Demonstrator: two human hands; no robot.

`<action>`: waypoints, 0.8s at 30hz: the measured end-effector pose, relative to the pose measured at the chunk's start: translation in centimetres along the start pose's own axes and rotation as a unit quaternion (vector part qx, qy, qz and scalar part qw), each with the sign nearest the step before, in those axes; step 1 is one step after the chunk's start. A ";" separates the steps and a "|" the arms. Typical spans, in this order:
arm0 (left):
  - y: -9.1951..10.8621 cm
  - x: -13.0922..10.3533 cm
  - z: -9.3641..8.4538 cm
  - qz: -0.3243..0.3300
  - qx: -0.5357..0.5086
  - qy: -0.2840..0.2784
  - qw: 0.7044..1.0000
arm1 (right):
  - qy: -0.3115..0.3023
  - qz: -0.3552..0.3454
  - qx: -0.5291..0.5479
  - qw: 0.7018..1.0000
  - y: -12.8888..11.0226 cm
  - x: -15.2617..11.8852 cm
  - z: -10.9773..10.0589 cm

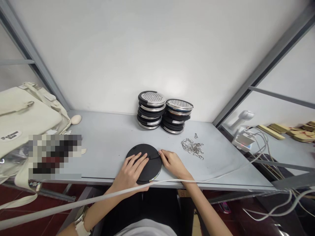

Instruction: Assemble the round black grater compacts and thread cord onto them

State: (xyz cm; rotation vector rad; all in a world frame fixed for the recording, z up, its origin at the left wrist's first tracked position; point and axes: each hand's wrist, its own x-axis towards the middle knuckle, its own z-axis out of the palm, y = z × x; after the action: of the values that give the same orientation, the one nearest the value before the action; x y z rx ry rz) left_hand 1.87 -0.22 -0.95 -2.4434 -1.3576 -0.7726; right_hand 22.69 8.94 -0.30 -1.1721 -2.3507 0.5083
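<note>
A round flat black case lies near the table's front edge. My left hand holds it, fingers stretched across its top and thumb by the near rim. A short black strap runs over the case to its right edge. There my right hand pinches a small metal clip, mostly hidden by the fingertips. To the right is a loose pile of metal clips, with a single clip just behind it. Two stacks of similar round cases stand at the back, a left stack and a right stack, with perforated silver faces on top.
A white cable crosses in front of my forearms. On the left are a cream bag and an egg-shaped object. Beyond the right frame post are a white device with cables and stacked yellowish pieces.
</note>
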 end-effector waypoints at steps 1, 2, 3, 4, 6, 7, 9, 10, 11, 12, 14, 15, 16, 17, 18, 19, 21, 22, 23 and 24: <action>0.0 0.0 0.0 0.001 0.001 0.000 1.000 | -0.001 0.000 0.000 1.000 0.0 0.0 0.0; 0.0 0.0 0.0 0.001 0.001 -0.001 1.000 | -0.001 0.000 0.000 1.000 0.0 0.0 0.0; 0.0 0.0 -0.1 0.001 0.002 -0.001 1.000 | -0.001 0.000 0.000 1.000 0.0 0.0 0.0; 0.0 0.0 -0.1 0.002 0.002 -0.001 1.000 | -0.001 -0.001 -0.001 1.000 0.0 0.0 0.0; 0.0 0.1 -0.1 0.002 0.002 -0.002 1.000 | -0.001 -0.001 -0.002 1.000 -0.1 0.0 0.0; 0.1 0.1 -0.1 0.002 0.002 -0.002 1.000 | -0.002 0.000 -0.003 1.000 -0.1 0.0 -0.1; 0.1 0.1 -0.1 0.003 0.001 0.000 1.000 | -0.002 0.001 -0.004 1.000 -0.1 0.0 -0.1; 0.1 0.1 -0.1 0.003 0.000 0.000 1.000 | -0.003 0.002 -0.004 1.000 -0.1 0.1 -0.1; 0.1 0.1 -0.1 0.003 0.000 0.001 1.000 | -0.003 0.002 -0.003 1.000 -0.1 0.1 -0.1; 0.1 0.1 -0.1 0.004 0.000 0.002 1.000 | -0.004 0.002 -0.003 1.000 -0.1 0.1 -0.1; 0.0 0.1 -0.2 0.004 0.001 0.002 1.000 | -0.006 -0.001 -0.003 1.000 -0.1 0.1 -0.1; 0.0 0.1 -0.2 0.004 0.002 0.001 1.000 | -0.007 -0.003 -0.003 1.000 -0.1 0.0 -0.1; 0.0 0.1 -0.2 0.004 0.002 0.000 1.000 | -0.008 -0.006 -0.003 1.000 -0.1 0.0 -0.1; 0.0 0.1 -0.2 0.004 0.003 -0.001 1.000 | -0.008 -0.008 -0.002 1.000 0.0 0.0 -0.1; 0.0 0.1 -0.2 0.004 0.003 -0.003 1.000 | -0.007 -0.008 -0.002 1.000 0.0 0.0 -0.1; 0.0 0.1 -0.2 0.003 0.003 -0.005 1.000 | -0.007 -0.008 -0.001 1.000 0.0 0.0 -0.1; 0.0 0.0 -0.1 0.002 0.002 -0.005 1.000 | -0.006 -0.007 0.001 1.000 -0.1 0.0 -0.1; 0.0 0.0 -0.1 0.001 0.001 -0.005 1.000 | -0.006 -0.006 0.001 1.000 -0.1 0.0 -0.1; 0.0 0.0 0.0 0.002 0.001 -0.004 1.000 | -0.005 -0.005 0.001 1.000 -0.1 0.0 -0.1; 0.0 0.0 0.0 0.002 0.001 -0.003 1.000 | -0.005 -0.005 0.000 1.000 -0.1 0.0 -0.1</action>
State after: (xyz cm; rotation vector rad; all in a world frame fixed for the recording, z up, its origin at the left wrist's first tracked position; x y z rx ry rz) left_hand 1.85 -0.20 -0.95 -2.4484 -1.3544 -0.7636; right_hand 22.73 8.88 -0.17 -1.1596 -2.3638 0.5132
